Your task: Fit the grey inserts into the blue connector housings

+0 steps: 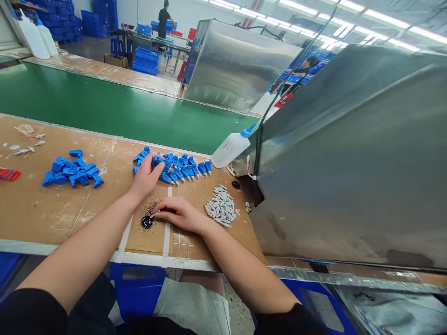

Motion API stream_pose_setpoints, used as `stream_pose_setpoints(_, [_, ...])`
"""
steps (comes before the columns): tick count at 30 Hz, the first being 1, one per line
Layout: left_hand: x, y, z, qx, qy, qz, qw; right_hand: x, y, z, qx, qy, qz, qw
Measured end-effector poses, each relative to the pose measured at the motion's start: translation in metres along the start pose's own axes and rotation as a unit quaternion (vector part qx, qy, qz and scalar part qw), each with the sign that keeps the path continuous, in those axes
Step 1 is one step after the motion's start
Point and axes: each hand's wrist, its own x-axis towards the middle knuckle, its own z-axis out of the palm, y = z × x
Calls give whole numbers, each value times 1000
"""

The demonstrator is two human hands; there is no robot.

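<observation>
Pinching a small grey piece (pixel 154 214), the right hand (pixel 179 215) rests at 3 o'clock of a round black dish (pixel 147 222), the piece's tip by the rim (whether it touches, I cannot tell). At 12 o'clock, the left hand (pixel 145 178) pinches a blue part (pixel 166 164) between thumb and fingers. A blue heap (pixel 71 170) lies toward 10 o'clock.

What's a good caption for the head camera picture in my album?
Right hand holds a small pale piece at a glossy black disc; left hand at the blue parts.
</observation>
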Motion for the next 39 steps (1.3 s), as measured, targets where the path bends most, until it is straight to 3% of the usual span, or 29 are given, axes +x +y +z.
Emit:
stream_pose_setpoints(3, [-2,0,-1,52,-32,39,997,3,-4,-1,-85,-26,-57,994])
stream_pose_setpoints(10, [-2,-6,-3,58,-53,-2,997,3,-6,5,-155,-48,-62,985])
stream_pose_setpoints(13, [-1,-8,-2,72,-50,-3,996,4,-5,8,-135,-55,-46,988])
stream_pose_setpoints(17, [0,-9,-1,57,-56,-12,997,4,-5,6,-30,20,2,999])
stream_pose_setpoints(20, [0,-8,-1,56,-59,-20,996,2,-6,3,-10,43,-4,999])
stream_pose_setpoints(25, [-1,-10,0,87,-64,-9,994,2,-7,7,-131,-27,-93,987])
stream_pose_setpoints(31, [-2,-13,0,103,-62,-8,993,7,-3,19,-244,-37,-155,957])
stream_pose_setpoints(35, [-2,-14,0,110,-67,-6,992,8,-7,19,-246,-69,-174,951])
stream_pose_setpoints(39, [0,-16,-1,124,-65,-14,990,4,-10,14,-176,-92,-167,966])
